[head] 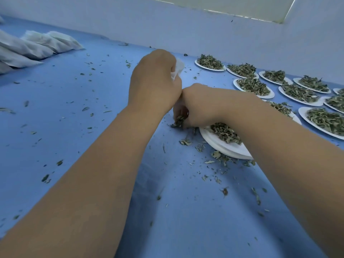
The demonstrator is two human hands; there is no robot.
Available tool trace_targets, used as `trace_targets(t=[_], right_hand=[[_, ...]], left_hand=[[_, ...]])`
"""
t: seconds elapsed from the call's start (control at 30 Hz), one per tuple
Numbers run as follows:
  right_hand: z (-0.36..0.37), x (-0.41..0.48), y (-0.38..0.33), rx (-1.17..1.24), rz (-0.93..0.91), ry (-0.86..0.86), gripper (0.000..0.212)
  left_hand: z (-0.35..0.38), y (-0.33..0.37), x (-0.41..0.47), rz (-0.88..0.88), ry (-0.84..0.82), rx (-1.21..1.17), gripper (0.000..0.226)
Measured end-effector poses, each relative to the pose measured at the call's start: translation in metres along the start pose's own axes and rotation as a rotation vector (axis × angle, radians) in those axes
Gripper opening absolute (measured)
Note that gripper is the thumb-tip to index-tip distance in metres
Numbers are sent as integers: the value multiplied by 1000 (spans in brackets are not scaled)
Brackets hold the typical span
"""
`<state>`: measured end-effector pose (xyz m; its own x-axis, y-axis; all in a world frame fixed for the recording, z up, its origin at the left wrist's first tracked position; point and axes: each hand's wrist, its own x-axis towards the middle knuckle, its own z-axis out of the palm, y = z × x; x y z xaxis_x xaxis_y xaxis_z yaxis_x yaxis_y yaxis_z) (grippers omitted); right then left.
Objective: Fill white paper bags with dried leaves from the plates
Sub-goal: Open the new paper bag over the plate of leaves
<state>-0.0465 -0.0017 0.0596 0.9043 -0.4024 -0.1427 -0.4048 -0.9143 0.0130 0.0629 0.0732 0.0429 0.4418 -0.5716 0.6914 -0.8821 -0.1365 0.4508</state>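
Note:
My left hand grips a white paper bag, of which only a crumpled edge shows past my fingers. Just right of it and touching it, my right hand pinches a clump of dried leaves under the fingers. Below my right wrist lies the nearest white plate, with a heap of dried leaves on it. Most of the bag is hidden behind my left hand.
Several more white plates of dried leaves stand in rows at the right. Filled white bags lie piled at the far left. Loose leaf bits are scattered over the blue table cover. A pale wall bounds the far side.

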Motion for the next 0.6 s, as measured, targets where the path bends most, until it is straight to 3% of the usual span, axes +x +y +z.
trace_targets(t=[0.13, 0.23, 0.33, 0.4, 0.47, 0.6], right_hand=[[-8, -9, 9, 51, 3, 86, 21], [-31, -30, 29, 150, 37, 203, 14], [-47, -53, 48, 148, 108, 94, 15], [-47, -61, 51, 119, 179, -58, 19], [-46, -64, 47, 123, 202, -99, 21], [-40, -49, 33, 193, 229, 151, 16]], left_hand=[[6, -7, -2, -56, -42, 16, 9], [10, -10, -2, -89, -112, -37, 9], [20, -9, -4, -76, -235, -40, 4], [24, -9, -6, -73, -301, -58, 10], [26, -10, -8, -84, -351, -86, 19], [27, -16, -10, -117, -441, -66, 42]])
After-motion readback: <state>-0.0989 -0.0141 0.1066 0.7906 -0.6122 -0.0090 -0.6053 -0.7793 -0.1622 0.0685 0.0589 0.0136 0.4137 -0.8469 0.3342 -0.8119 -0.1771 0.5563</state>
